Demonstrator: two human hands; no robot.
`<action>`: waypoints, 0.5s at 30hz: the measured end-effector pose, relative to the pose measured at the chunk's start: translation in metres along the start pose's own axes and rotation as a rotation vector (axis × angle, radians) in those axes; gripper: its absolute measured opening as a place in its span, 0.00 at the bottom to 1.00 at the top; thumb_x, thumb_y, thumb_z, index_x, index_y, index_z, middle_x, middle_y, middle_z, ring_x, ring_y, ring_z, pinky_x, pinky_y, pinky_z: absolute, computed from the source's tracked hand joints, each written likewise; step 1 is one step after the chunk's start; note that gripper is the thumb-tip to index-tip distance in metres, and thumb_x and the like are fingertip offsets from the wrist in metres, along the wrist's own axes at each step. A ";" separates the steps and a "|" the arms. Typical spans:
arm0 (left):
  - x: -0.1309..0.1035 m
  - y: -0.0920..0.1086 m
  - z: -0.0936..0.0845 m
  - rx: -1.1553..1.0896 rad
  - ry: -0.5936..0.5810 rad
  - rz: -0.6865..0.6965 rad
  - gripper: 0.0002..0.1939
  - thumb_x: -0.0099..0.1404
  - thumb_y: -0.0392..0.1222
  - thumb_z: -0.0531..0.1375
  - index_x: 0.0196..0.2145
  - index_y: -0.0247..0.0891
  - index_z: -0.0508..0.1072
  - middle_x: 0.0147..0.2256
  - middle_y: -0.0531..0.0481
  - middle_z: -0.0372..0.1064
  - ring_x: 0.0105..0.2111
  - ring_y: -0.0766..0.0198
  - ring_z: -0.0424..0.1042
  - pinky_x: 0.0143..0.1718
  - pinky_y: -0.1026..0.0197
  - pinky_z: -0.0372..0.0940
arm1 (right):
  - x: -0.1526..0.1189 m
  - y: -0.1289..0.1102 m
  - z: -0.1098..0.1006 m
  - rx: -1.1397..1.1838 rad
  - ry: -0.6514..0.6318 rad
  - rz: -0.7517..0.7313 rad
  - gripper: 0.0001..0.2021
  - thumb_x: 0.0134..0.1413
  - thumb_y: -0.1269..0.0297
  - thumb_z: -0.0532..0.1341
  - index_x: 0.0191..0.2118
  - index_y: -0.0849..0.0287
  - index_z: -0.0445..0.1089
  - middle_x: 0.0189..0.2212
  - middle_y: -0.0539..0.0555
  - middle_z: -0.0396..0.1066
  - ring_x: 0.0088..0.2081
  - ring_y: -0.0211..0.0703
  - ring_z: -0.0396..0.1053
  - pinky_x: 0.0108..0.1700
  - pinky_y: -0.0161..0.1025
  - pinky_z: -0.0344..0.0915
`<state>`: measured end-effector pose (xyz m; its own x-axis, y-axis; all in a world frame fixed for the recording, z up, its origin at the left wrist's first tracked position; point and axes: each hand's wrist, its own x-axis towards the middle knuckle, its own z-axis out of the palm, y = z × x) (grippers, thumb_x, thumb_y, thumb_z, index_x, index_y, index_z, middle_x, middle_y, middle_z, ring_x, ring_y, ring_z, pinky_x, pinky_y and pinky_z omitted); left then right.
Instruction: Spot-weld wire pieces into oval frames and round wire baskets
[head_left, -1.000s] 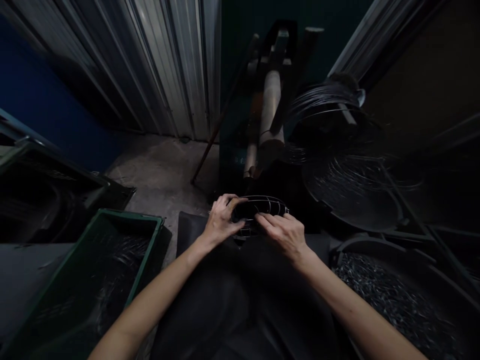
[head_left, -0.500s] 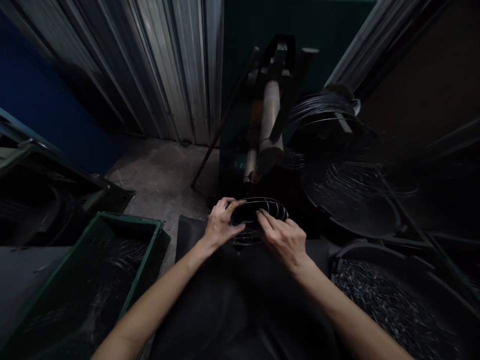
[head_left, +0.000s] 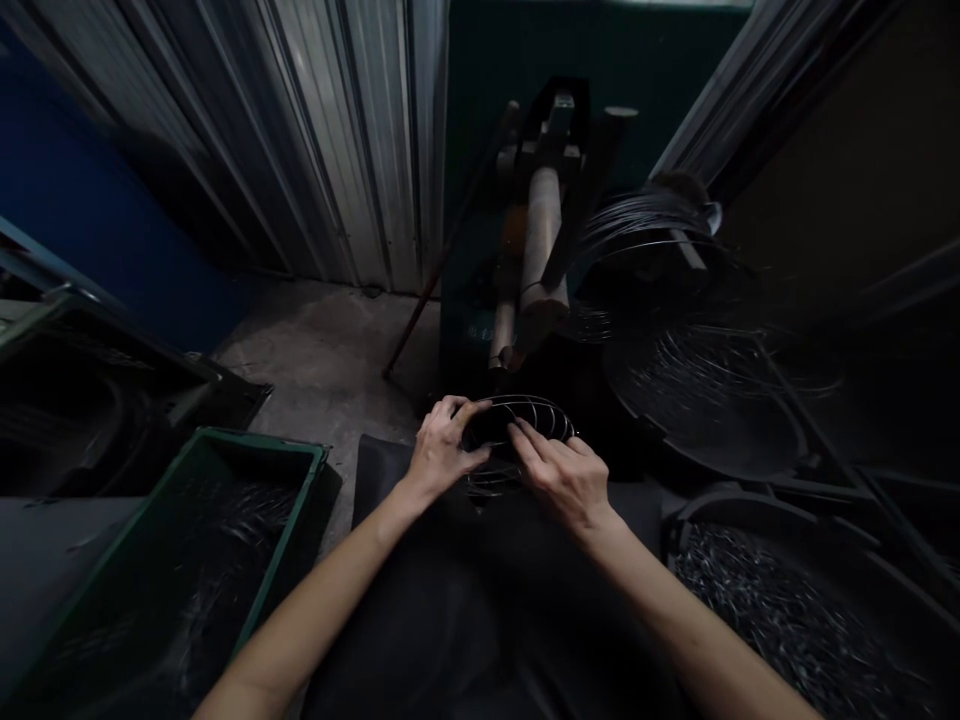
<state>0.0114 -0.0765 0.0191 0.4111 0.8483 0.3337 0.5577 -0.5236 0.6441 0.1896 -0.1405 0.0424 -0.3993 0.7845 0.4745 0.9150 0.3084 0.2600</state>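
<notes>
A round wire cage (head_left: 553,420), made of thin metal rings joined by short ribs, is between my two hands just below the machine. My left hand (head_left: 442,445) is closed around its left side, thumb and fingers curled over the wires. On the right side, my right hand (head_left: 566,470) is closed on the cage, its index finger reaching in over the opening. A thin curved wire shows by that fingertip. The cage's lower part is partly hidden by my hands and the dark surface.
Ahead stands a dark green machine with a thick metal cylinder (head_left: 543,240). A green crate (head_left: 281,560) with wire pieces is at left. On the right are a wire coil (head_left: 645,215), a dark basin (head_left: 712,445) and a tub (head_left: 757,500) full of small metal pieces.
My right hand has shifted slightly left across the cage opening, and a curved wire now shows at its fingertip. My left hand keeps its hold. The view has tilted slightly.
</notes>
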 end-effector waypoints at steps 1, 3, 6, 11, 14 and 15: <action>0.000 -0.001 0.001 -0.037 0.003 -0.012 0.29 0.51 0.35 0.65 0.52 0.47 0.67 0.44 0.49 0.62 0.46 0.56 0.67 0.48 0.52 0.66 | -0.001 0.000 0.001 -0.003 0.038 -0.011 0.17 0.58 0.76 0.53 0.48 0.58 0.73 0.47 0.54 0.74 0.25 0.32 0.67 0.31 0.38 0.54; 0.002 -0.003 0.002 -0.087 0.012 -0.025 0.29 0.50 0.35 0.65 0.51 0.47 0.67 0.44 0.49 0.62 0.46 0.56 0.67 0.48 0.52 0.66 | -0.002 0.001 0.003 -0.004 0.102 -0.032 0.16 0.58 0.76 0.54 0.47 0.58 0.73 0.47 0.53 0.74 0.25 0.31 0.66 0.31 0.37 0.54; 0.004 -0.005 0.004 -0.126 0.027 -0.013 0.29 0.49 0.34 0.66 0.50 0.45 0.68 0.43 0.48 0.62 0.46 0.55 0.67 0.49 0.51 0.66 | -0.001 0.002 0.002 0.017 0.138 -0.018 0.15 0.59 0.76 0.54 0.47 0.56 0.74 0.46 0.51 0.74 0.26 0.30 0.67 0.31 0.36 0.54; 0.011 -0.006 0.004 -0.156 0.062 0.051 0.29 0.48 0.33 0.67 0.48 0.44 0.69 0.43 0.48 0.64 0.46 0.55 0.68 0.49 0.51 0.67 | 0.003 0.002 -0.002 0.003 0.146 0.008 0.14 0.59 0.76 0.54 0.45 0.57 0.74 0.44 0.50 0.75 0.26 0.30 0.67 0.31 0.36 0.54; 0.014 -0.006 0.005 -0.153 0.092 0.068 0.28 0.48 0.32 0.66 0.48 0.44 0.69 0.43 0.48 0.64 0.47 0.55 0.67 0.49 0.51 0.66 | 0.008 0.002 -0.005 -0.051 0.179 -0.006 0.13 0.60 0.76 0.54 0.43 0.59 0.74 0.44 0.52 0.76 0.26 0.31 0.67 0.31 0.36 0.54; 0.015 -0.006 0.005 -0.151 0.099 0.074 0.28 0.48 0.32 0.66 0.48 0.43 0.69 0.43 0.47 0.64 0.47 0.55 0.67 0.49 0.51 0.66 | 0.010 0.001 -0.006 -0.063 0.188 -0.007 0.13 0.60 0.76 0.54 0.43 0.59 0.74 0.43 0.53 0.76 0.26 0.31 0.67 0.31 0.36 0.53</action>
<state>0.0180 -0.0614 0.0167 0.3701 0.8153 0.4454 0.4107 -0.5736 0.7087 0.1867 -0.1357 0.0523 -0.4150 0.6661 0.6198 0.9090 0.2746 0.3135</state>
